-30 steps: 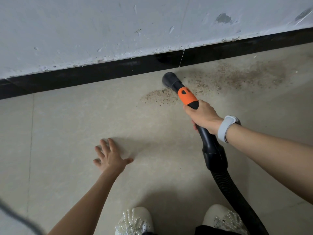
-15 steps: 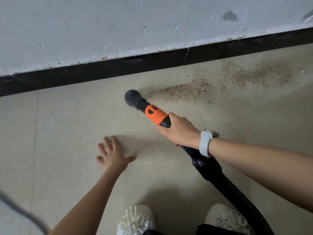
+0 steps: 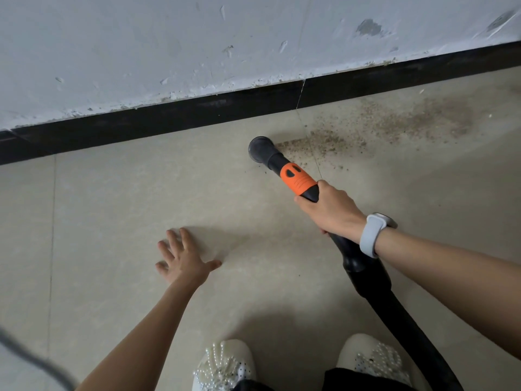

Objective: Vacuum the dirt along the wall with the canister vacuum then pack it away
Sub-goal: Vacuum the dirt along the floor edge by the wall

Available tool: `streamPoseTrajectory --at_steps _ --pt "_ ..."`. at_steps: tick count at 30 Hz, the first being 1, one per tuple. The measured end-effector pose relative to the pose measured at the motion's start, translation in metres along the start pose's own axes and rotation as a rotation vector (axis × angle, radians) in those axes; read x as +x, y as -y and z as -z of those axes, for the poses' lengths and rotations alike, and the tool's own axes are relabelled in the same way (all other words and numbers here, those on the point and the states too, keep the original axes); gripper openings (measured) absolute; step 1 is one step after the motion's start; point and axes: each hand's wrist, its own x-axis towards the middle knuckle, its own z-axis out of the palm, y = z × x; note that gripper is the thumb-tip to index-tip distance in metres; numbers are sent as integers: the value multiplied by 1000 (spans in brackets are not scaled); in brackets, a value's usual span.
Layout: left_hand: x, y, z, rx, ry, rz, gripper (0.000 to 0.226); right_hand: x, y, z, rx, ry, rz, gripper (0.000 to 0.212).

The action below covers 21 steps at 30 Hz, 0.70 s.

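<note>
Gripping the wand (image 3: pixel 298 182), the right hand (image 3: pixel 329 210) has swung its nozzle (image 3: pixel 260 149) back to the dirt (image 3: pixel 366 131); left hand (image 3: pixel 183 258) stays splayed.

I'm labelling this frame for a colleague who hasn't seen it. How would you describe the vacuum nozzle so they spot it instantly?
Find the black skirting board under the white wall, then drop to the beige floor just below its vertical joint. The vacuum nozzle is the round black head at the left edge of the dirt. It alone tips the orange-banded wand held by the right hand.

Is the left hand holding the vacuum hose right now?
No, the left hand lies spread with open fingers on the floor tile; only the right hand grips the vacuum hose.
</note>
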Motion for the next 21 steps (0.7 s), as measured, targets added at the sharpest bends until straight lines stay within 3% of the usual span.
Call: streamPoseTrajectory --at_steps 13,17,21 --pt "-1 -1 1 21 -6 -13 111 5 -19 32 76 -163 -199 31" --pt "0 -1 2 17 -8 -13 112 -4 -6 22 39 -136 -106 29" --pt "0 1 0 14 -3 -10 112 -27 12 -7 -27 0 14 32"
